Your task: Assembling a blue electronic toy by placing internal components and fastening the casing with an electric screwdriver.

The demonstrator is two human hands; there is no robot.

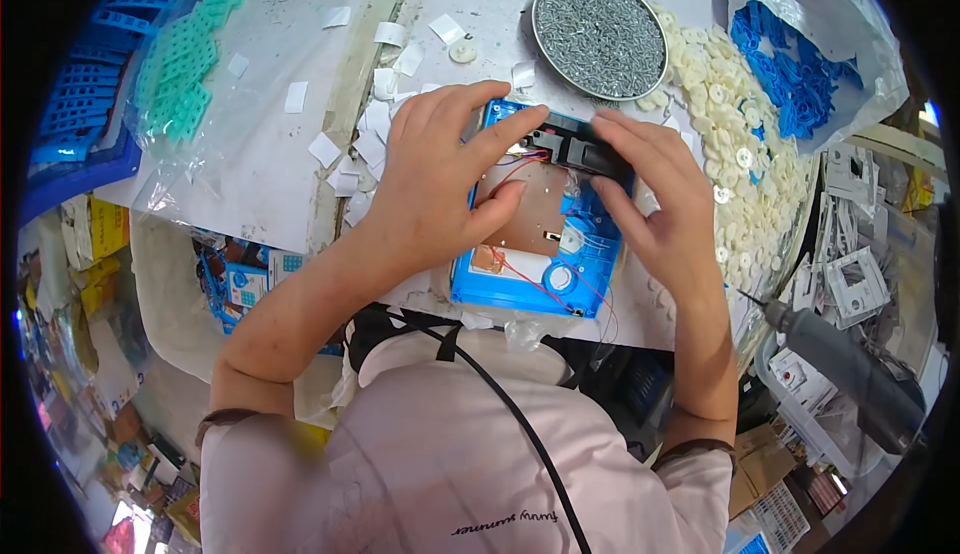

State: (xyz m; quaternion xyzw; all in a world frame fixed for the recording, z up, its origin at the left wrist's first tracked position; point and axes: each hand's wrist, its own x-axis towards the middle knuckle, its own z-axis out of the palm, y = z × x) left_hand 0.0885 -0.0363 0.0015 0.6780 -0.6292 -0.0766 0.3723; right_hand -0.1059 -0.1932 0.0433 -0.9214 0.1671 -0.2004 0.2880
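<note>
the left hand (pixel 435 179) and right hand (pixel 655 199) pinch a black part (pixel 580 149) between fingertips at the blue casing's (pixel 510 289) far edge. the casing lies under both hands, its brown board (pixel 530 219) just below the pinch.

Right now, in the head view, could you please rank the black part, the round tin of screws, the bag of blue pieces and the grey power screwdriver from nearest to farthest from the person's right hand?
From the right hand:
1. Black part, under its fingertips, on the blue case.
2. Round tin of screws, just above, at the table's far side.
3. Bag of blue pieces and grey power screwdriver: upper right and lower right, too close to call.
</note>
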